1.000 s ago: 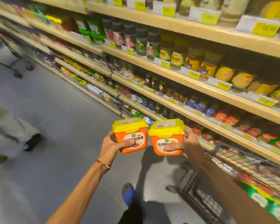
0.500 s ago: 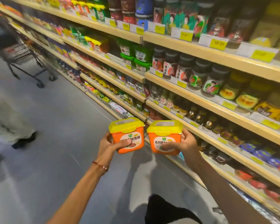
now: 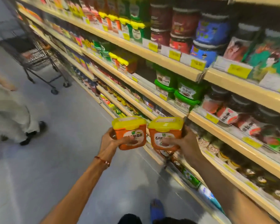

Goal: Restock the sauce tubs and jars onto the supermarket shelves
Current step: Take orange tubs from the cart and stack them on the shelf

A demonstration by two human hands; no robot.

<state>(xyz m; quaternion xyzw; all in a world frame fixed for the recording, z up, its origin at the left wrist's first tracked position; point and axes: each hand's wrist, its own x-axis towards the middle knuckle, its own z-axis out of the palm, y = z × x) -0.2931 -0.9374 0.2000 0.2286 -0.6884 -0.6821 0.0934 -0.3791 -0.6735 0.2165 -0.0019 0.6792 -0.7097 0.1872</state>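
Cream shelving fills the right side of the aisle, and the board that matters is the second from the top in view. On it stands a short row of orange tubs with yellow lids, the same kind you carry. There seems to be a dark gap between that row and the green-lidded tubs. Aim for that gap, though blur makes its depth hard to judge.

You hold both tubs upright in front of you, out over the aisle beside a lower board's front edge and well below the target board. The left tub is clamped in your left hand, thumb across the label. The right tub is gripped the same way by your right hand. The two tubs are just beside each other.

Lift them past the front edge of the target board without clipping the yellow price tags. Set down one tub at a time, label outward, then slide it back level with its neighbours.

The grey floor is smooth and glossy. A wire trolley stands farther up the aisle by the shelving. A person in pale trousers is at the left edge, so keep your elbows in.
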